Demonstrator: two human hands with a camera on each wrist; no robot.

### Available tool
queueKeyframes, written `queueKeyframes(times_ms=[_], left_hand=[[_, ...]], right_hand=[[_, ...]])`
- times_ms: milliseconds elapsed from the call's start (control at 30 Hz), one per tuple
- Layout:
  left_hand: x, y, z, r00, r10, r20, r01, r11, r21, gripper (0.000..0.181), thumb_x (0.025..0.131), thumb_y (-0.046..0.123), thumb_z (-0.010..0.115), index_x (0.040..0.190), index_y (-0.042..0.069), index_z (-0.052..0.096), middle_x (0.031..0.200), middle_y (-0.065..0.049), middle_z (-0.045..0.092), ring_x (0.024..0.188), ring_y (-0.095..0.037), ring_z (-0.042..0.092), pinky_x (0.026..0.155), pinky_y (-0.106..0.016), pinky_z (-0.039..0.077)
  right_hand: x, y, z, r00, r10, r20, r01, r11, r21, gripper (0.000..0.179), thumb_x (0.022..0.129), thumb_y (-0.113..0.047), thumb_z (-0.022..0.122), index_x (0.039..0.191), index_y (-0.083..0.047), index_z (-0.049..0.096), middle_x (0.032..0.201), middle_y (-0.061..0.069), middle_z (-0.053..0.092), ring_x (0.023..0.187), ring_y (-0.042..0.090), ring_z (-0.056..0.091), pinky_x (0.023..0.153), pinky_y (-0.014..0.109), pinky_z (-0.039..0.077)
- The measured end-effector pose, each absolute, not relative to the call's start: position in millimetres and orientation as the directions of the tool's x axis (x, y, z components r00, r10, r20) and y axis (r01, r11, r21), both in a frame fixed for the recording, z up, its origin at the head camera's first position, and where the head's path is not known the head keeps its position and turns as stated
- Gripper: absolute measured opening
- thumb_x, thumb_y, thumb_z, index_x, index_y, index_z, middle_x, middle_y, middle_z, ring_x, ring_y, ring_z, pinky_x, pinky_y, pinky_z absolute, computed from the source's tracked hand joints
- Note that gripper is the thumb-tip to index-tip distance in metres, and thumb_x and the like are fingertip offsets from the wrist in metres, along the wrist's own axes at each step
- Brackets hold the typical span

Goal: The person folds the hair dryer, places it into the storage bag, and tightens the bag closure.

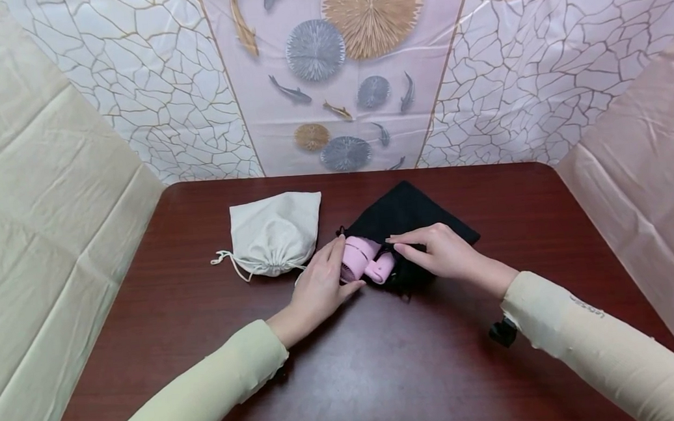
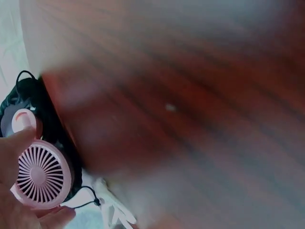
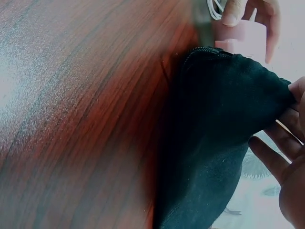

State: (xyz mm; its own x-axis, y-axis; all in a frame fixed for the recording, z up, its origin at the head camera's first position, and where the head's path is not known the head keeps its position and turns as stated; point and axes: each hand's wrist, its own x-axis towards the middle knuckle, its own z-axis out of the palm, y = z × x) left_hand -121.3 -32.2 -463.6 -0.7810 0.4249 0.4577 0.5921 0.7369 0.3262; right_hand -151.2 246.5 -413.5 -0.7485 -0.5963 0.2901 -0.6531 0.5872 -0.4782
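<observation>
A pink handheld fan (image 1: 356,256) lies partly inside the mouth of a black drawstring bag (image 1: 407,209). My left hand (image 1: 318,282) grips the fan's round head, thumb on the near side and fingers on the far side. In the left wrist view the slotted grille of the fan (image 2: 38,174) faces the camera. With its fingertips my right hand (image 1: 444,252) pinches the rim of the black bag. From the right wrist, the black bag (image 3: 214,105) covers the inner part of the fan (image 3: 250,38).
Just left of the fan lies a cream drawstring bag (image 1: 279,224), its neck gathered and its white cord (image 1: 229,260) trailing left. Everything rests on a dark red wooden table (image 1: 354,379). Patterned cloth (image 1: 164,85) hangs behind, with pale covered walls on both sides.
</observation>
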Motion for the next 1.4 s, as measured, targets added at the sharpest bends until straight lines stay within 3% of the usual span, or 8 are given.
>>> queueKeyframes(times_ms=[233, 833, 1100, 1400], left_hand=[[-124.1, -38.0, -465.5, -0.781, 0.399, 0.480, 0.579, 0.750, 0.319, 0.083, 0.079, 0.033, 0.097, 0.139, -0.009, 0.059, 0.121, -0.020, 0.069, 0.112, -0.035, 0.068, 0.098, -0.045, 0.058], [-125.7, -25.1, -462.0, -0.701, 0.481, 0.526, 0.680, 0.674, 0.289, 0.074, 0.090, 0.024, 0.089, 0.145, -0.013, 0.054, 0.144, -0.033, 0.060, 0.137, -0.040, 0.060, 0.110, -0.047, 0.054], [-131.6, -14.3, -464.5, -0.756, 0.465, 0.461, 0.627, 0.716, 0.306, 0.085, 0.091, 0.025, 0.088, 0.151, -0.016, 0.045, 0.151, -0.035, 0.053, 0.140, -0.040, 0.058, 0.108, -0.045, 0.054], [-140.6, -29.7, -454.2, -0.786, 0.548, 0.286, 0.617, 0.719, 0.320, 0.098, 0.087, 0.033, 0.091, 0.162, -0.002, 0.039, 0.161, -0.025, 0.049, 0.141, -0.037, 0.058, 0.109, -0.048, 0.054]], right_hand=[[-151.8, 244.0, -416.2, -0.744, -0.596, 0.300, -0.658, 0.578, -0.482, 0.026, 0.102, -0.009, 0.070, 0.126, -0.004, 0.079, 0.126, 0.011, 0.077, 0.115, 0.026, 0.075, 0.094, 0.049, 0.062], [-150.7, 236.2, -414.5, -0.738, -0.562, 0.373, -0.670, 0.547, -0.502, 0.023, 0.100, -0.007, 0.073, 0.122, -0.002, 0.080, 0.120, 0.011, 0.079, 0.111, 0.024, 0.077, 0.093, 0.048, 0.062], [-148.3, 232.5, -416.5, -0.716, -0.592, 0.369, -0.691, 0.531, -0.489, 0.024, 0.100, -0.005, 0.072, 0.122, -0.002, 0.080, 0.120, 0.011, 0.079, 0.110, 0.026, 0.077, 0.092, 0.049, 0.062], [-150.8, 236.3, -417.5, -0.730, -0.599, 0.329, -0.674, 0.555, -0.488, 0.025, 0.102, -0.007, 0.070, 0.125, -0.004, 0.080, 0.123, 0.010, 0.078, 0.112, 0.024, 0.076, 0.091, 0.048, 0.063]])
